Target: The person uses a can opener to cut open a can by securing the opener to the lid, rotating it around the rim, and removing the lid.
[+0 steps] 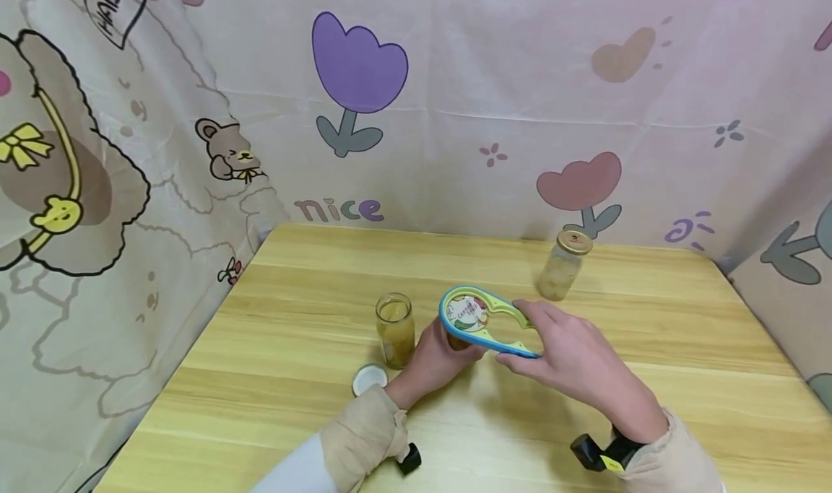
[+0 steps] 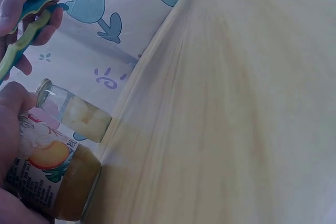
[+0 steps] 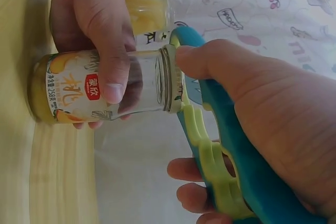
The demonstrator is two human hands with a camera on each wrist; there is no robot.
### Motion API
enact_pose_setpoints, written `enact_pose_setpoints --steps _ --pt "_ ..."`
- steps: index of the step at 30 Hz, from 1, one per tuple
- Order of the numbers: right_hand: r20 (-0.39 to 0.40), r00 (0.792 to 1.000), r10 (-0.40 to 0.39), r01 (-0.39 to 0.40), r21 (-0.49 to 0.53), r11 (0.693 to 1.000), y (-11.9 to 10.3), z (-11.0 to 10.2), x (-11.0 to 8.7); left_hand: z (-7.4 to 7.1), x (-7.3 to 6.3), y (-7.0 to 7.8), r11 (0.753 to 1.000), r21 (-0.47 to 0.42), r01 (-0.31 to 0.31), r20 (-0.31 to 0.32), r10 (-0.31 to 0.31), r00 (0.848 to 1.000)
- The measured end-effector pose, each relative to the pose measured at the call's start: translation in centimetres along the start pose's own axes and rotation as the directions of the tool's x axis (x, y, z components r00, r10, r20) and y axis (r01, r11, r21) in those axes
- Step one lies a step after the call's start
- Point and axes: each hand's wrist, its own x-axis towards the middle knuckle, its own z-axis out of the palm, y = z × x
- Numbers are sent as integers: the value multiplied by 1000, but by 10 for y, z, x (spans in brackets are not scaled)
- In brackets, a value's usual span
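Observation:
My left hand (image 1: 437, 359) grips a labelled glass jar of peaches (image 3: 79, 85) round its body, its base at the tabletop in the right wrist view. A blue and yellow-green jar opener (image 1: 507, 345) lies round the jar's printed lid (image 1: 468, 312). My right hand (image 1: 572, 352) holds the opener by its two handles, thumb on one side and fingers on the other. Just left of the left hand stands a lidless glass jar (image 1: 396, 334) with yellow contents. A loose lid (image 1: 370, 381), white inside upward, lies by the left wrist.
Behind the right hand, a closed glass jar (image 1: 562, 268) with a gold lid and pale contents stands on the wooden table (image 1: 312, 276). A patterned cloth (image 1: 455, 81) hangs along the table's back edge and sides.

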Motion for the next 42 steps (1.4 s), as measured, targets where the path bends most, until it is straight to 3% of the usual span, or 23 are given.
enact_pose_setpoints --steps 9,42 --pt "-5 1000 -1 1 -52 999 0 3 2 0 2 3 1000 -4 -26 13 26 1000" --pt "-15 1000 -17 17 5 1000 4 6 2 0 2 -2 1000 -12 -27 27 27 999"
